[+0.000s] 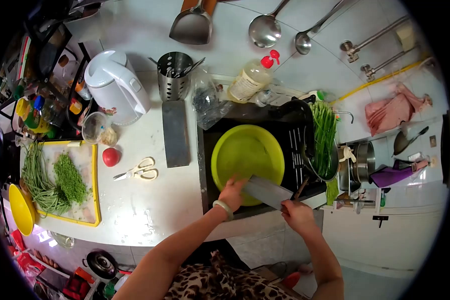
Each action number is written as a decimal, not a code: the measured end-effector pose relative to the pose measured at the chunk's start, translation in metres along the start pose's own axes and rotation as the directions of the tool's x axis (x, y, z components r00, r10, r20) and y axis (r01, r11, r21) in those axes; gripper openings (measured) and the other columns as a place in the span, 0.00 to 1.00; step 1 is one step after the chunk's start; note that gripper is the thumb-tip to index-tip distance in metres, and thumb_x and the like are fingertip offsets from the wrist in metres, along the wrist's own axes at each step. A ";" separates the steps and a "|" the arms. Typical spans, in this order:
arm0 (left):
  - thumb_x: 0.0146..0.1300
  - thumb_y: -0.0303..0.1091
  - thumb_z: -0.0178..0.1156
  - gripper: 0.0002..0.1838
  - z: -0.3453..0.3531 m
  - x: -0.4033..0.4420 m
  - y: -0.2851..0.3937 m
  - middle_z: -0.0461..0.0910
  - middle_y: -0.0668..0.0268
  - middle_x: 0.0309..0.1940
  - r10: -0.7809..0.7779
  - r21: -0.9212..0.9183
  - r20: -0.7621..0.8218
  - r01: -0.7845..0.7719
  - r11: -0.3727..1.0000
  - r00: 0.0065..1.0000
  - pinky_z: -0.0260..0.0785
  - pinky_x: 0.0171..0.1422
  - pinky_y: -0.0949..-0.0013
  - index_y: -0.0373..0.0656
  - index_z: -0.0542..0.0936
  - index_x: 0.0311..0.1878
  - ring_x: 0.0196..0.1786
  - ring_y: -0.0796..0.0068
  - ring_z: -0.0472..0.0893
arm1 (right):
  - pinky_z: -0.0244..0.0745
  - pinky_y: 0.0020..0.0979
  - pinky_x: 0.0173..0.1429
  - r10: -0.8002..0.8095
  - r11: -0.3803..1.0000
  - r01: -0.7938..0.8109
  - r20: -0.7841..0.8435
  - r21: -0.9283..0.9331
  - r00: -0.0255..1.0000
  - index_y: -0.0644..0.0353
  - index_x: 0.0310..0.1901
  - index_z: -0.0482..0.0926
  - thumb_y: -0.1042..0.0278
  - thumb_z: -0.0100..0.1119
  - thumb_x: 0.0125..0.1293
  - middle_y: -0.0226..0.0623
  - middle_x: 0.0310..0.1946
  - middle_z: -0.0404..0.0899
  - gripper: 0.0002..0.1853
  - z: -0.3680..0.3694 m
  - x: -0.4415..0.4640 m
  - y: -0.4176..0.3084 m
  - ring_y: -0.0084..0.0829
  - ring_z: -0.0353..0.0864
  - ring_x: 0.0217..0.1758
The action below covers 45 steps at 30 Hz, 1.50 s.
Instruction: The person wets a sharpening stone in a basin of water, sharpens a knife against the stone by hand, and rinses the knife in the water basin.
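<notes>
My right hand (pixel 299 216) is closed round the handle of a cleaver (pixel 269 192), whose broad grey blade points left over the front rim of a yellow-green basin (pixel 280 172). At the blade's far end is my left hand (pixel 231 194), wearing a pale bangle; its fingers are smeared by motion, and whether they touch the blade is unclear. The basin stands in a dark sink (pixel 207 137) and appears to have water in it. A dark grey whetstone (pixel 176 134) lies on the counter left of the sink.
White-handled scissors (pixel 140 171), a tomato (pixel 111 157) and a white kettle (pixel 116 90) sit on the counter. Long and chopped greens lie on a yellow-edged cutting board (pixel 96 190). A pan of green stalks (pixel 323 140) is at the sink's right; a soap bottle (pixel 250 82) stands behind.
</notes>
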<state>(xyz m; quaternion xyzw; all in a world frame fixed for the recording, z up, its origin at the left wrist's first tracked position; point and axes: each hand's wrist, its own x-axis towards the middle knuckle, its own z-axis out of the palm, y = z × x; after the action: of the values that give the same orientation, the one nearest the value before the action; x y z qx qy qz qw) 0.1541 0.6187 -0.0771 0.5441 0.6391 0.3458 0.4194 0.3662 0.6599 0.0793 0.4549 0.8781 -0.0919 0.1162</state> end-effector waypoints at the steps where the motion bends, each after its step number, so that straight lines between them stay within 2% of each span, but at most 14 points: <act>1: 0.53 0.30 0.60 0.30 -0.003 0.000 -0.001 0.60 0.49 0.63 -0.026 0.002 0.069 0.026 1.000 0.997 0.65 0.60 0.60 0.47 0.66 0.62 0.58 0.51 0.68 | 0.72 0.39 0.34 0.004 0.999 -0.005 0.022 0.032 1.000 0.54 0.38 0.74 0.68 0.61 0.52 0.36 0.28 0.78 0.11 -0.002 -0.003 -0.001 0.39 0.78 0.32; 3: 0.55 0.33 0.60 0.33 -0.002 0.001 -0.004 0.59 0.48 0.65 -0.039 0.003 0.152 0.039 0.999 0.988 0.65 0.60 0.62 0.47 0.62 0.65 0.60 0.54 0.68 | 0.73 0.38 0.35 0.026 0.998 -0.029 0.040 0.058 0.999 0.54 0.39 0.73 0.68 0.61 0.52 0.35 0.29 0.78 0.12 -0.006 -0.009 -0.003 0.38 0.79 0.33; 5: 0.57 0.42 0.61 0.35 -0.001 0.003 -0.003 0.60 0.53 0.64 -0.417 -0.510 0.294 0.509 0.693 0.860 0.63 0.62 0.59 0.48 0.59 0.67 0.61 0.60 0.67 | 0.72 0.38 0.36 0.073 0.995 -0.075 0.024 0.072 0.997 0.54 0.40 0.72 0.68 0.61 0.52 0.33 0.30 0.78 0.13 -0.005 -0.014 -0.007 0.37 0.79 0.34; 6: 0.57 0.42 0.61 0.35 -0.001 0.003 0.000 0.60 0.53 0.64 -0.402 -0.503 0.306 0.505 0.701 0.863 0.63 0.62 0.59 0.48 0.59 0.67 0.61 0.60 0.67 | 0.72 0.38 0.35 0.072 0.994 -0.071 -0.001 0.077 0.997 0.53 0.42 0.72 0.68 0.61 0.52 0.33 0.29 0.78 0.14 -0.001 -0.017 -0.007 0.37 0.79 0.34; 8: 0.58 0.48 0.60 0.35 -0.003 0.002 0.008 0.64 0.58 0.60 -0.397 -0.718 0.515 0.635 0.284 0.760 0.62 0.60 0.53 0.49 0.59 0.65 0.59 0.61 0.68 | 0.72 0.38 0.35 0.067 0.992 -0.062 -0.038 0.108 0.997 0.53 0.42 0.72 0.68 0.61 0.52 0.33 0.29 0.78 0.14 0.005 -0.021 -0.011 0.37 0.78 0.34; 12: 0.60 0.49 0.59 0.27 -0.002 0.010 -0.002 0.70 0.62 0.53 -0.369 -0.790 0.581 0.611 -0.043 0.725 0.63 0.58 0.53 0.50 0.64 0.59 0.55 0.61 0.71 | 0.72 0.37 0.34 0.017 0.990 0.002 -0.140 0.140 0.990 0.53 0.43 0.72 0.67 0.61 0.52 0.33 0.28 0.78 0.16 0.010 -0.016 -0.015 0.37 0.78 0.33; 17: 0.62 0.46 0.58 0.16 -0.007 0.030 0.008 0.77 0.66 0.40 -0.472 -0.852 0.472 0.524 -0.024 0.745 0.68 0.52 0.59 0.51 0.71 0.49 0.44 0.65 0.76 | 0.73 0.36 0.36 -0.040 0.893 0.030 0.013 0.449 0.999 0.55 0.44 0.73 0.62 0.59 0.57 0.33 0.30 0.78 0.14 0.008 0.008 0.016 0.38 0.79 0.36; 20: 0.64 0.45 0.56 0.12 -0.017 0.042 0.010 0.79 0.69 0.33 -0.470 -0.900 0.329 0.422 0.105 0.819 0.74 0.40 0.66 0.52 0.73 0.45 0.33 0.71 0.79 | 0.74 0.34 0.37 -0.025 0.900 0.017 0.014 0.436 1.000 0.54 0.49 0.73 0.58 0.56 0.61 0.35 0.32 0.78 0.16 -0.002 0.059 0.079 0.36 0.79 0.35; 22: 0.65 0.44 0.54 0.10 -0.026 0.049 0.017 0.80 0.69 0.33 -0.422 -0.923 0.248 0.345 0.171 0.872 0.76 0.35 0.71 0.51 0.74 0.44 0.31 0.74 0.80 | 0.73 0.28 0.36 0.143 0.686 0.064 -0.221 0.725 0.965 0.59 0.48 0.73 0.57 0.53 0.64 0.34 0.29 0.78 0.16 -0.008 0.112 0.121 0.28 0.79 0.31; 23: 0.66 0.43 0.53 0.10 -0.029 0.052 0.024 0.81 0.68 0.35 -0.397 -0.932 0.226 0.316 0.179 0.890 0.77 0.35 0.72 0.50 0.74 0.45 0.32 0.75 0.81 | 0.73 0.27 0.34 0.248 0.402 -0.007 -0.102 0.916 0.963 0.61 0.43 0.72 0.55 0.52 0.65 0.31 0.27 0.77 0.16 -0.013 0.146 0.146 0.24 0.78 0.28; 25: 0.66 0.42 0.52 0.11 -0.036 0.058 0.037 0.82 0.66 0.38 -0.344 -0.948 0.182 0.258 0.189 0.921 0.78 0.34 0.76 0.49 0.74 0.46 0.34 0.76 0.83 | 0.69 0.21 0.32 0.391 0.237 -0.168 0.064 0.957 0.918 0.58 0.43 0.73 0.51 0.54 0.64 0.28 0.28 0.76 0.17 -0.046 0.194 0.158 0.19 0.75 0.28; 30: 0.67 0.42 0.52 0.13 -0.038 0.063 0.057 0.82 0.67 0.37 -0.392 -0.968 0.085 0.170 0.187 0.916 0.78 0.33 0.74 0.48 0.74 0.50 0.32 0.75 0.83 | 0.58 0.20 0.22 0.251 -0.174 -0.232 0.271 0.957 0.929 0.55 0.34 0.71 0.44 0.55 0.61 0.23 0.20 0.69 0.20 -0.037 0.281 0.174 0.16 0.67 0.19; 34: 0.67 0.42 0.51 0.13 -0.035 0.063 0.052 0.81 0.68 0.37 -0.424 -0.974 0.058 0.145 0.177 0.904 0.78 0.32 0.75 0.48 0.74 0.50 0.32 0.75 0.83 | 0.43 0.20 0.15 0.244 -0.156 -0.285 0.316 0.946 0.917 0.56 0.28 0.69 0.43 0.57 0.59 0.22 0.13 0.61 0.22 -0.044 0.298 0.162 0.15 0.51 0.11; 45: 0.67 0.41 0.52 0.12 -0.030 0.052 0.046 0.81 0.66 0.33 -0.497 -0.986 0.003 0.085 0.143 0.868 0.77 0.30 0.75 0.45 0.74 0.47 0.26 0.76 0.81 | 0.45 0.21 0.14 0.344 0.031 -0.138 0.119 0.990 0.931 0.60 0.27 0.71 0.49 0.58 0.59 0.24 0.13 0.62 0.19 -0.054 0.305 0.145 0.16 0.55 0.11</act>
<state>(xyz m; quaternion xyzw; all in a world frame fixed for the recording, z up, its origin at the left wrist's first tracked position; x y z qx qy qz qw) 0.1422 0.6784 -0.0320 -0.0435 0.4323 0.6609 0.6119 0.3079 0.9943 0.0353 0.5586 0.4969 -0.6042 -0.2756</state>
